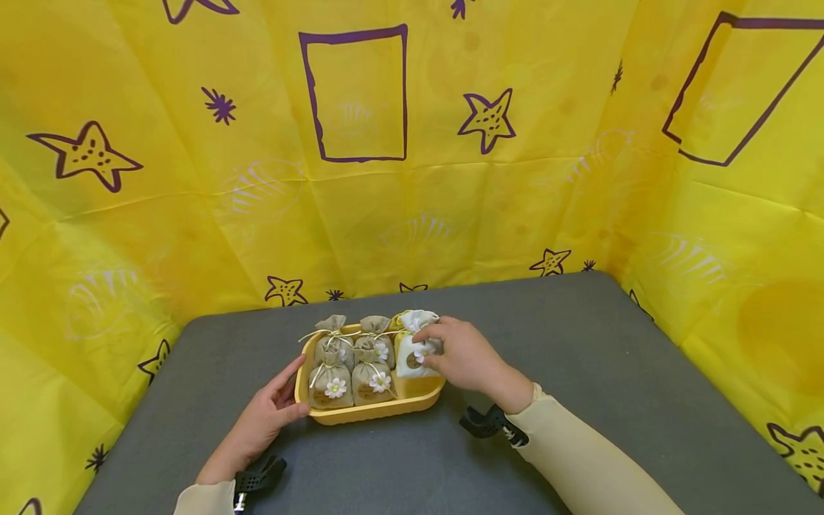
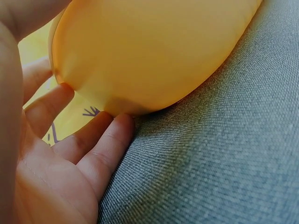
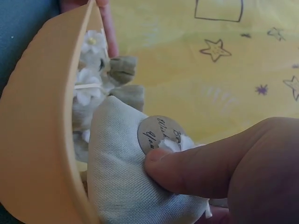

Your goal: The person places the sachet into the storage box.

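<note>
A yellow plastic basket (image 1: 380, 413) on the dark table holds several beige drawstring pouches (image 1: 331, 393) with white flowers on them. My left hand (image 1: 273, 404) holds the basket's left end, the thumb near its front corner and the fingers along the outer wall (image 2: 140, 56). Over the basket's right side, my right hand (image 1: 466, 354) grips a white drawstring pouch (image 1: 410, 361). The right wrist view shows the thumb pressing the white pouch (image 3: 121, 163) beside its round brown label (image 3: 154, 133); the other fingers are mostly hidden behind it.
A bit of a yellow pouch (image 1: 400, 320) shows at the basket's back right. Yellow cloth (image 1: 360, 236) with purple stars hangs behind and at both sides of the grey tabletop (image 1: 579, 372). Each wrist wears a black camera mount (image 1: 484, 422).
</note>
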`<state>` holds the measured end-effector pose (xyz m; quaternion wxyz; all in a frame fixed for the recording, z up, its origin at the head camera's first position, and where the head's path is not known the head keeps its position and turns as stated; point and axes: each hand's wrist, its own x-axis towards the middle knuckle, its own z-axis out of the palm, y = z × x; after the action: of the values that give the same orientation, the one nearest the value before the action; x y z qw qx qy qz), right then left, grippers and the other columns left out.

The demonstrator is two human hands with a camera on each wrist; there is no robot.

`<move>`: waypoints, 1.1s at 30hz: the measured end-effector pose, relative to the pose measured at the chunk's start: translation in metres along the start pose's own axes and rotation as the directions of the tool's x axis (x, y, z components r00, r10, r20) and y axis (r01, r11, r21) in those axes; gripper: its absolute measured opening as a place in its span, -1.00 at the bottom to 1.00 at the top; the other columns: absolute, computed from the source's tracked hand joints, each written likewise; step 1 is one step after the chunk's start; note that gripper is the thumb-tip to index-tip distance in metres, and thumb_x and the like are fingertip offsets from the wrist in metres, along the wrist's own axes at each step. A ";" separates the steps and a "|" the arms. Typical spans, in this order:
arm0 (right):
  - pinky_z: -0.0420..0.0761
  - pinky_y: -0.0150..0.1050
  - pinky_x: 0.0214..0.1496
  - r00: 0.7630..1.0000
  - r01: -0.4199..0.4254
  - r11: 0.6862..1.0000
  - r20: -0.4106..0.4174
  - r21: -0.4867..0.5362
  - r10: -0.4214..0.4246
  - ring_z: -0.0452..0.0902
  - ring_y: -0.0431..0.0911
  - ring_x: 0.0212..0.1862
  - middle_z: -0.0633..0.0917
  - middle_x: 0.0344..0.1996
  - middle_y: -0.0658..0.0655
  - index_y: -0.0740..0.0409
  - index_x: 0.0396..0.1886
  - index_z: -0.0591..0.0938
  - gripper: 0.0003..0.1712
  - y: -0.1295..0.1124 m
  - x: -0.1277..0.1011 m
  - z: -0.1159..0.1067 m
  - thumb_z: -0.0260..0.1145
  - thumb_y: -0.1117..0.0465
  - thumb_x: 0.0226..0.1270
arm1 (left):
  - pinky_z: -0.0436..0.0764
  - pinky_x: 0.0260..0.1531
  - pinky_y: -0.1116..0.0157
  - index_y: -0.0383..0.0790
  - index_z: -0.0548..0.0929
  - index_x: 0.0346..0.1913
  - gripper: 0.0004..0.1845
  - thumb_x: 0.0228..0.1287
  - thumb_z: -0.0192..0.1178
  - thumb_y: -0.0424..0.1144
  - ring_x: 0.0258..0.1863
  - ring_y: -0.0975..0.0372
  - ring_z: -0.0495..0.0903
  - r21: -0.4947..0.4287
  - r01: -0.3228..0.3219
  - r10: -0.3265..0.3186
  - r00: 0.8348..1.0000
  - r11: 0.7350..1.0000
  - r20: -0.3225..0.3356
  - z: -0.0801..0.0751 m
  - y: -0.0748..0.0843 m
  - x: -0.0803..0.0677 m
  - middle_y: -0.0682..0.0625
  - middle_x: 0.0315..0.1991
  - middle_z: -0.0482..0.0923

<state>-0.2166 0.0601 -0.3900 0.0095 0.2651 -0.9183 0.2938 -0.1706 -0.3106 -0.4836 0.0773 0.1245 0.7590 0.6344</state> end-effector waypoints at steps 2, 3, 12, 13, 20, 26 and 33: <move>0.54 -0.07 -0.03 1.000 0.003 1.000 0.000 0.000 -0.003 0.55 -0.01 -0.01 0.62 0.01 0.01 -0.13 0.04 0.72 -0.65 0.001 0.000 0.002 0.49 0.17 0.24 | 0.47 0.10 0.39 -0.15 0.00 0.61 -0.15 0.40 0.24 -0.39 0.28 0.43 0.32 -0.007 -0.005 0.005 1.000 1.000 0.005 0.000 0.000 0.000 -0.34 0.54 -0.11; 0.54 -0.06 -0.01 1.000 0.004 1.000 0.000 -0.001 -0.004 0.55 0.00 0.00 0.62 0.01 0.01 -0.13 0.04 0.72 -0.65 0.002 0.000 0.002 0.49 0.16 0.25 | 0.48 0.10 0.39 -0.15 -0.01 0.61 -0.15 0.41 0.24 -0.39 0.27 0.44 0.33 -0.009 -0.006 0.006 1.000 1.000 0.006 0.000 0.000 0.000 -0.35 0.54 -0.11; 0.54 -0.04 0.06 1.000 0.019 1.000 0.009 -0.019 -0.019 0.55 0.02 0.04 0.62 0.04 0.02 -0.12 0.08 0.71 -0.63 0.006 0.002 0.004 0.47 0.13 0.27 | 0.47 0.10 0.39 -0.13 0.00 0.61 -0.15 0.41 0.24 -0.35 0.31 0.35 0.31 0.006 0.006 -0.006 1.000 1.000 -0.005 0.000 0.001 0.000 -0.33 0.54 -0.11; 0.54 -0.03 0.06 0.999 0.028 0.999 0.015 -0.024 -0.028 0.56 0.02 0.04 0.62 0.04 0.02 -0.11 0.09 0.71 -0.63 0.007 0.003 0.005 0.47 0.12 0.28 | 0.48 0.09 0.39 -0.13 0.00 0.61 -0.15 0.41 0.24 -0.35 0.31 0.35 0.31 0.009 0.006 -0.006 1.000 1.000 -0.007 0.000 0.001 0.000 -0.33 0.54 -0.11; 0.56 -0.09 -0.07 0.990 0.115 0.988 0.091 -0.105 -0.106 0.56 -0.03 -0.01 0.59 0.09 0.10 -0.06 0.22 0.67 -0.53 0.014 0.003 0.012 0.43 0.14 0.29 | 0.48 0.09 0.39 -0.15 0.00 0.61 -0.16 0.42 0.23 -0.36 0.27 0.40 0.34 0.009 0.001 -0.001 1.000 1.000 -0.006 -0.001 0.000 -0.001 -0.35 0.54 -0.09; 0.57 -0.10 -0.10 0.985 0.160 0.984 0.079 -0.084 -0.153 0.57 -0.03 -0.05 0.60 0.07 0.12 -0.01 0.14 0.71 -0.57 0.020 0.006 0.022 0.45 0.23 0.25 | 0.49 0.08 0.39 -0.16 -0.01 0.61 -0.15 0.41 0.23 -0.39 0.25 0.46 0.35 -0.007 -0.008 0.008 1.000 1.000 -0.002 -0.001 0.000 -0.002 -0.36 0.53 -0.10; 0.57 -0.08 0.02 0.991 0.131 0.990 0.033 -0.049 -0.129 0.56 -0.07 0.02 0.62 0.02 0.02 -0.03 0.08 0.73 -0.67 0.027 0.008 0.035 0.39 0.24 0.34 | 0.51 0.08 0.36 -0.20 -0.02 0.60 -0.14 0.39 0.23 -0.43 0.24 0.45 0.37 -0.037 -0.021 0.021 1.000 0.999 0.007 0.001 0.000 -0.002 -0.38 0.53 -0.09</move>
<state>-0.2317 0.0559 -0.4319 0.0217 0.3285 -0.9063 0.2651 -0.1689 -0.3102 -0.4837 0.0759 0.1334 0.7456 0.6485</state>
